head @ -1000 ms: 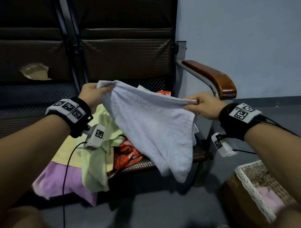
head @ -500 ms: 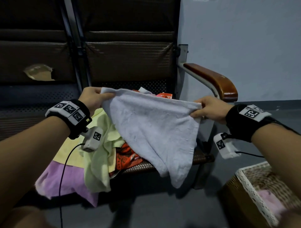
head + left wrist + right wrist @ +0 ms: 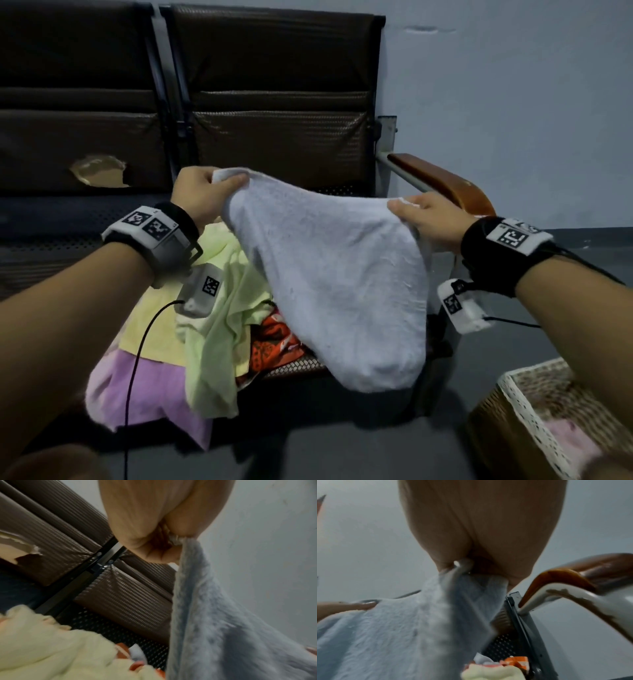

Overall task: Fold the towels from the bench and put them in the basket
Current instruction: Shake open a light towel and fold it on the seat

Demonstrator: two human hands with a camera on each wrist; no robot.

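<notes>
A pale grey towel (image 3: 339, 284) hangs doubled in the air above the bench seat. My left hand (image 3: 209, 192) pinches its top left corner and my right hand (image 3: 421, 219) pinches the top right corner. The left wrist view shows my left hand (image 3: 164, 540) with curled fingers clamping the towel (image 3: 214, 635) edge. In the right wrist view my right hand (image 3: 481, 563) grips a bunched fold of the towel (image 3: 402, 628). On the bench (image 3: 294, 366) lie a yellow-green towel (image 3: 219, 325), a lilac towel (image 3: 150, 390) and an orange patterned cloth (image 3: 274, 342). The wicker basket (image 3: 524, 414) stands at the lower right.
The bench has dark padded backrests (image 3: 274, 137), one torn at the left (image 3: 99, 171), and a wooden armrest (image 3: 445, 181) just behind my right hand. A grey wall (image 3: 513, 102) rises at the right. Something pink (image 3: 572, 442) lies in the basket. Dark floor (image 3: 342, 452) runs below.
The towel's long hanging point has been drawn up, so it now hangs shorter and rounded. Both hands keep their corners, with the top edge sagging more between them.
</notes>
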